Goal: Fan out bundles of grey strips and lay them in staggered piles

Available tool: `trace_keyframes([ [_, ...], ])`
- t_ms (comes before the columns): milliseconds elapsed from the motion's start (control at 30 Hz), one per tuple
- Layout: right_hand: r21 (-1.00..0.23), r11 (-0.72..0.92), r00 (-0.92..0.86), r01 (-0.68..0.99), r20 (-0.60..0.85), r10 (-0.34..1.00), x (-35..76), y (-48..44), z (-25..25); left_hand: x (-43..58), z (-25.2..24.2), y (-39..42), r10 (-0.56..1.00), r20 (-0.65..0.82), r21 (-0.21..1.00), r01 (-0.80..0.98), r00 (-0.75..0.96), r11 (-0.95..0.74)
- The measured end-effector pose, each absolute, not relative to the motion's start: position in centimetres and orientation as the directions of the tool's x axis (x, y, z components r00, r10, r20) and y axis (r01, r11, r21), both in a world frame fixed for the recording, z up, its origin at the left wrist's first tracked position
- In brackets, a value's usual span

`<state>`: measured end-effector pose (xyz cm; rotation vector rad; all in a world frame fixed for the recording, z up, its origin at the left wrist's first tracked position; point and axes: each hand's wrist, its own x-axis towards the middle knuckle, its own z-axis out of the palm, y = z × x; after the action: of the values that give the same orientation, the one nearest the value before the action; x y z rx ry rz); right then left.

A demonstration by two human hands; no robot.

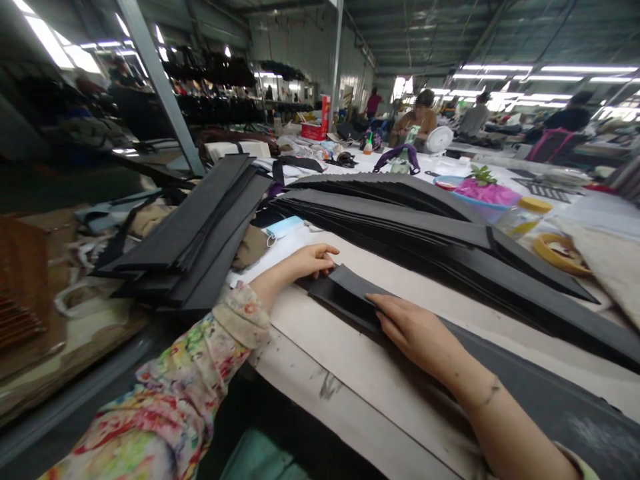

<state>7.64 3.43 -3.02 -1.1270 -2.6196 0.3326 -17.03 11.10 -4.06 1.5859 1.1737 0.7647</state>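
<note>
A long black strip of sheet material (500,367) lies along the pale board in front of me. At its far left end the strip is doubled, with the upper layer lifted from the lower one. My right hand (413,330) rests across this doubled part, fingers stretched out and lying on the upper layer's edge. Just beyond the strip's left tip is my left hand (313,260), its fingers curled in and the index finger pointing right. What those curled fingers hold, if anything, is hidden.
Stacked black strips (400,213) fan out behind the board (295,333). Another black stack (200,227) sits to the left. At the right are a yellow-lidded jar (525,217), a yellow tape roll (560,253) and a blue basin (493,210). Co-workers sit farther back.
</note>
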Motion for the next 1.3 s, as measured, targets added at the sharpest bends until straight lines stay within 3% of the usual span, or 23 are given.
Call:
trace_keyframes([
  [400,-0.078,0.742,-0.744,0.666,0.012,0.668,7.6,2.9,-2.7,-17.3,-4.3,11.1,0.86,-0.018,0.779,0.546,0.51,-0.308],
  [667,-0.027,0.73,-0.73,0.683,0.017,0.683,7.8,2.9,-2.6,-17.1,-4.0,10.8,0.886,-0.075,0.791,0.568,0.458,-0.227],
  [933,-0.022,0.714,-0.711,0.7,0.086,0.698,7.3,2.7,-2.9,-16.9,-3.6,10.6,0.91,-0.007,0.662,0.684,0.415,-0.307],
  [1100,-0.034,0.694,-0.685,0.719,0.134,0.716,7.0,2.6,-3.1,-16.7,-4.1,10.9,0.895,0.065,0.75,0.571,0.441,-0.335],
  [1300,-0.045,0.704,-0.691,0.709,0.155,0.706,7.1,2.8,-3.2,-16.4,-4.2,10.8,0.942,-0.059,0.858,0.498,0.331,-0.121],
])
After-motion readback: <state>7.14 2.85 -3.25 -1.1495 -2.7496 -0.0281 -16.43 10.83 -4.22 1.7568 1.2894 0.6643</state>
